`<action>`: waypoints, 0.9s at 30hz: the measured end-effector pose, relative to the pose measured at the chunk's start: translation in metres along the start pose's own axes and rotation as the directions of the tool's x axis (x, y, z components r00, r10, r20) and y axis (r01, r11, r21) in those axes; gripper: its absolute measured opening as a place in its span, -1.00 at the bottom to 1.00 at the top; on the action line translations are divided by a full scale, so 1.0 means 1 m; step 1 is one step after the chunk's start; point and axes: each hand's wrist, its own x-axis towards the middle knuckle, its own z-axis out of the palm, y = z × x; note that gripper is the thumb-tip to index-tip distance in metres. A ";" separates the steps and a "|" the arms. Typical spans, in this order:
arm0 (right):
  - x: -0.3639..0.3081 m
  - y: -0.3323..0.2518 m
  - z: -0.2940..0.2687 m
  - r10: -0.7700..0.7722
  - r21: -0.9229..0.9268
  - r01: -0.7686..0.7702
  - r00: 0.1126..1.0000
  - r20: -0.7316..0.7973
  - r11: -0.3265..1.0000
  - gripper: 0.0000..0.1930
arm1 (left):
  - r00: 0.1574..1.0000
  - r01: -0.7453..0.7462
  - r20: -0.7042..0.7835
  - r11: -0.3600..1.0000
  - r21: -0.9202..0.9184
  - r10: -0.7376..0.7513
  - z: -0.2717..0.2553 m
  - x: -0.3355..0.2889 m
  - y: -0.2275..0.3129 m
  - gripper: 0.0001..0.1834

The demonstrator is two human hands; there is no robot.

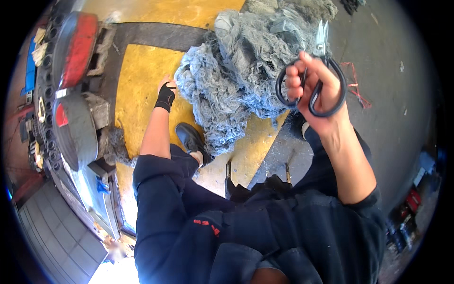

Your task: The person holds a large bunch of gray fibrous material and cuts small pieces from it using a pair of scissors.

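Dark cloth clothing (298,227) lies nearest in the head view. Steel scissors (321,44) with looped black handles are gripped in the right hand (322,78), before a matted, stringy blue-grey heap (236,71) on the painted floor (142,80); the left hand (166,90) is at its left edge, grasp unclear.

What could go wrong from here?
The scissors in the right hand have bare blades; if brought close, they could cut the left hand, which is at the edge of the grey fibre pile. Loose strands might snag the blades. The pile also lies beside the left shoe, a possible trip hazard.
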 end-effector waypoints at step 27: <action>-0.013 -0.008 -0.008 -0.364 -0.646 0.442 0.894 0.262 0.622 -0.68 | 0.821 -0.571 -0.457 0.526 -0.631 0.342 -0.307 -0.070 0.165 -0.76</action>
